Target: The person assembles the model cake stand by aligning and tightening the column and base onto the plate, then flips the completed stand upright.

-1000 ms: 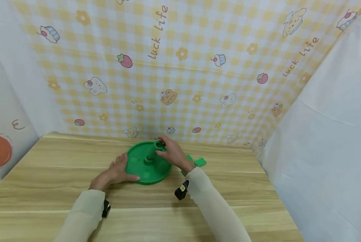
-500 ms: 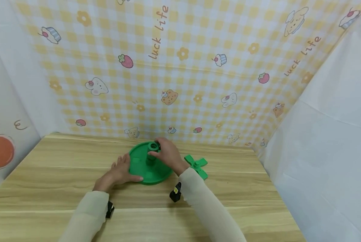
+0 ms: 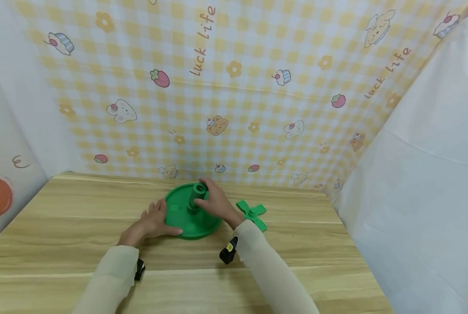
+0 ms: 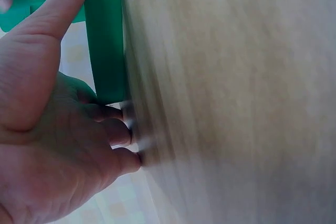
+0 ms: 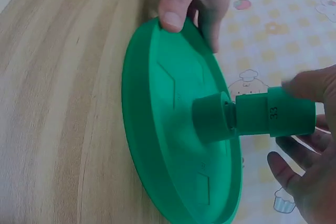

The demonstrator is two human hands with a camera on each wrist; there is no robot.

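Observation:
In the head view, a round green base [image 3: 174, 221] with a raised rim lies on the table. My left hand [image 3: 153, 221] grips its left edge, thumb over the rim and fingers along the outside. A hollow green cylinder [image 3: 196, 197] stands over the middle of the base, and my right hand [image 3: 217, 203] holds its upper part between thumb and fingers. The right wrist view shows "33" on this cylinder [image 5: 290, 112]. Its narrower end meets the base's central socket [image 5: 209, 118], with a small notched gap showing between them.
A green four-armed piece [image 3: 252, 213] with a small centre knob lies on the wooden table [image 3: 304, 253], right of the base. Behind the table hangs a checked cloth [image 3: 234, 100], close to the base. White sheeting [image 3: 422, 192] borders the right side.
The cylinder has gone from leaning right to nearly upright over the socket, moved by my right hand. The right forearm shifted left, uncovering the four-armed piece. My left hand keeps its grip.

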